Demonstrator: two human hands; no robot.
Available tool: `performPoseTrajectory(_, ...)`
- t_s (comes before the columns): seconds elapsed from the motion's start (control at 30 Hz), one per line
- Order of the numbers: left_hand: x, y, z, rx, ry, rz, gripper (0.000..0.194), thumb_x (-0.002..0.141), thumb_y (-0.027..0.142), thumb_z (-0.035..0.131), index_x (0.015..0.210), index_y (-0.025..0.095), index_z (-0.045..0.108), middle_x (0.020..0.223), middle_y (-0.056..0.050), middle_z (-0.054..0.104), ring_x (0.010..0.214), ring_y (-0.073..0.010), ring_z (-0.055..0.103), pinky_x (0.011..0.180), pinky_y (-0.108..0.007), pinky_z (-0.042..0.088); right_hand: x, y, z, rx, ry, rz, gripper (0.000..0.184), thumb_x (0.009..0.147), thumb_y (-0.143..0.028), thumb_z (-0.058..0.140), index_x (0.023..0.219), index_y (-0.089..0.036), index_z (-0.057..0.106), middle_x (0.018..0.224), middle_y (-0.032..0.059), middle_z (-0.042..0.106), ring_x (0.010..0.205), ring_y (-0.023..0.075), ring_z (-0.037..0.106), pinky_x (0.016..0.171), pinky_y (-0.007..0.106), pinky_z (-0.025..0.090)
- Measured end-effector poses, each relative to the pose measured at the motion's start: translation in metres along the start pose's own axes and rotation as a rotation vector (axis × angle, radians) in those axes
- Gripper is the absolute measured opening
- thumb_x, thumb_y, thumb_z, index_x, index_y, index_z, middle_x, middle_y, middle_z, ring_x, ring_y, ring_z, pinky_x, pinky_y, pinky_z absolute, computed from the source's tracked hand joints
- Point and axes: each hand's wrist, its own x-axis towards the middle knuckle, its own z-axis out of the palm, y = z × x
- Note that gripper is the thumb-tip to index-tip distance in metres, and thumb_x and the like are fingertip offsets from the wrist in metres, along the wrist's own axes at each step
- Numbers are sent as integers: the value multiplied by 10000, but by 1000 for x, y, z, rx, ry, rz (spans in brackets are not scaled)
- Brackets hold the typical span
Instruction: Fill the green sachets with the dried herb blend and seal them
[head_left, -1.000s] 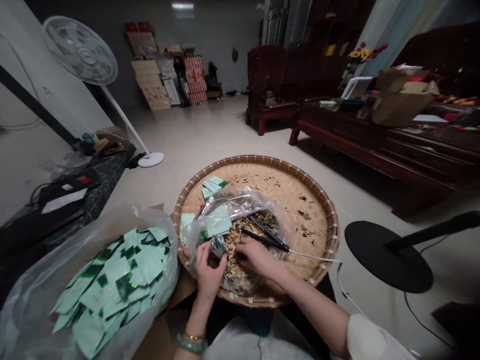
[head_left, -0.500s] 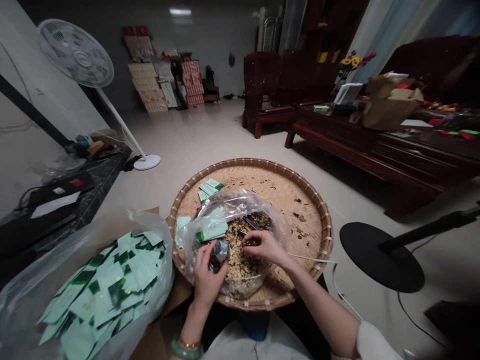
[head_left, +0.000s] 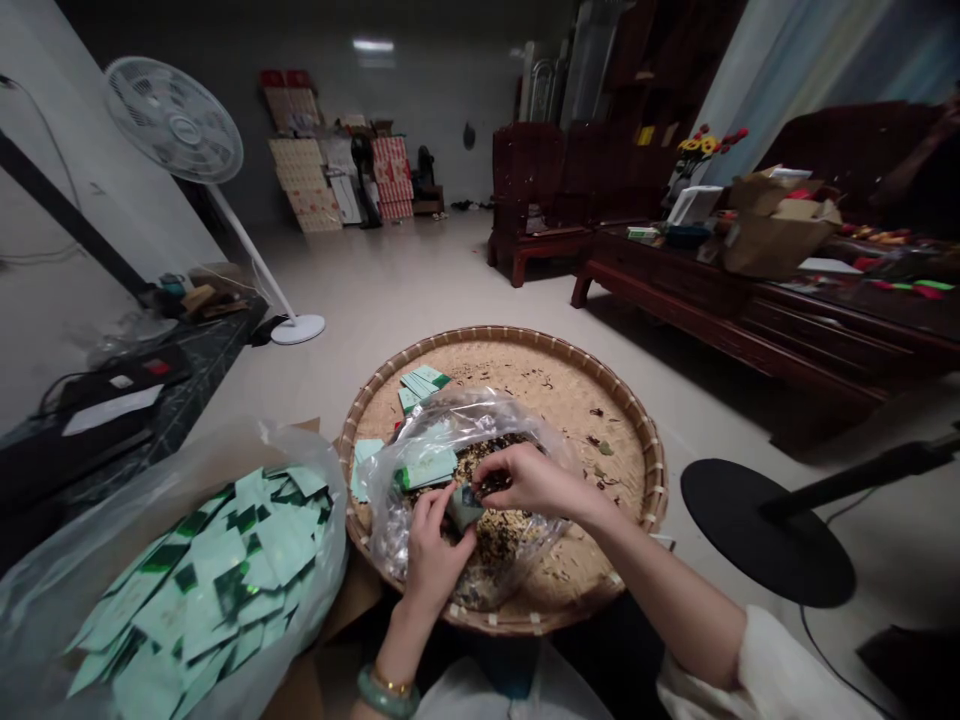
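My left hand (head_left: pixel 433 550) holds a small pale green packet (head_left: pixel 466 510) between thumb and fingers, its mouth turned up to the right. At that mouth is my right hand (head_left: pixel 521 478), fingers pinched; what they hold is hidden. Below both hands, a clear plastic bag (head_left: pixel 480 405) lies spread with its top gaping, holding a dried yellow and dark loose mix (head_left: pixel 504 540). A stack of flat green packets (head_left: pixel 429 468) rests at the bag's left side. All this sits on a round woven bamboo tray (head_left: pixel 654 440), where more packets (head_left: pixel 421 382) and scattered dried bits lie.
To the left, a large plastic bag (head_left: pixel 300 440) is full of green packets (head_left: pixel 217 560). A white standing fan (head_left: pixel 180 125) is beyond it. A black round stand base (head_left: pixel 765 530) stands right of the tray, and a dark wooden table (head_left: pixel 720 300) is farther back.
My right hand has risen from the dried mix and moved left to the packet's mouth. My left hand has shifted slightly right with the packet.
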Motion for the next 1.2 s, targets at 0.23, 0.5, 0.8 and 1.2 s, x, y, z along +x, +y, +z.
performPoseTrajectory(0.23, 1, 2, -1, -32, 1, 7, 474, 701, 143, 601, 1168, 200, 550, 1008, -77, 554, 926, -229, 577, 722, -344, 526, 5, -7, 3, -225, -66, -73, 288, 661, -39, 642, 903, -179, 714, 846, 9, 719, 770, 152, 642, 702, 210, 438)
performPoseTrajectory(0.5, 0, 1, -1, -42, -27, -3, 500, 715, 136, 600, 1200, 216, 511, 1047, -81, 531, 965, -238, 551, 725, -358, 522, 7, -11, 6, -352, -32, -98, 318, 652, -15, 621, 900, -191, 715, 867, 36, 709, 806, 179, 638, 735, 235, 442)
performPoseTrajectory(0.8, 0, 0, 0, -63, -22, -20, 522, 714, 127, 606, 1216, 217, 496, 1061, -84, 527, 954, -223, 553, 686, -321, 530, 5, -11, 17, -336, 100, -119, 335, 686, 4, 583, 962, -161, 678, 874, 58, 675, 794, 172, 614, 708, 246, 444)
performPoseTrajectory(1.2, -5, 3, -9, -7, 97, 94, 493, 715, 129, 625, 1188, 198, 505, 1084, -94, 551, 1035, -249, 551, 866, -422, 495, -24, 7, 21, 26, 188, 4, 163, 828, -209, 565, 935, -185, 686, 905, 46, 694, 797, 158, 629, 678, 255, 500)
